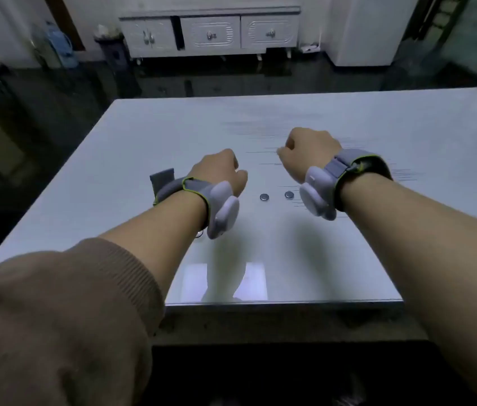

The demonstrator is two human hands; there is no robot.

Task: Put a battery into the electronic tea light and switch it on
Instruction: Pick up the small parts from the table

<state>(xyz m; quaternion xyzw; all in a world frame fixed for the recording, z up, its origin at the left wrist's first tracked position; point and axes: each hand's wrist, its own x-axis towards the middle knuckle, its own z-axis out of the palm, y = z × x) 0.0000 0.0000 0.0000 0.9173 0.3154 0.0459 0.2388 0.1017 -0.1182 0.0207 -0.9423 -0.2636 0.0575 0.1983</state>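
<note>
Two small silver coin batteries lie flat on the white table [348, 259], one [264, 196] between my wrists and the other [289, 195] just beside my right wrist. My left hand [219, 171] hovers left of them, curled into a fist with its back toward me and nothing visible in it. My right hand [307, 148] is farther back and to the right, fingers also curled. A small pale bit shows at its fingertips, but I cannot make out what it is. No tea light is plainly visible; the fists hide whatever is under them.
Each wrist wears a grey strap with a white sensor pod. A small ring-shaped thing [199, 234] peeks out under my left wrist. Beyond the table are a dark floor and a white cabinet [211, 32] against the far wall.
</note>
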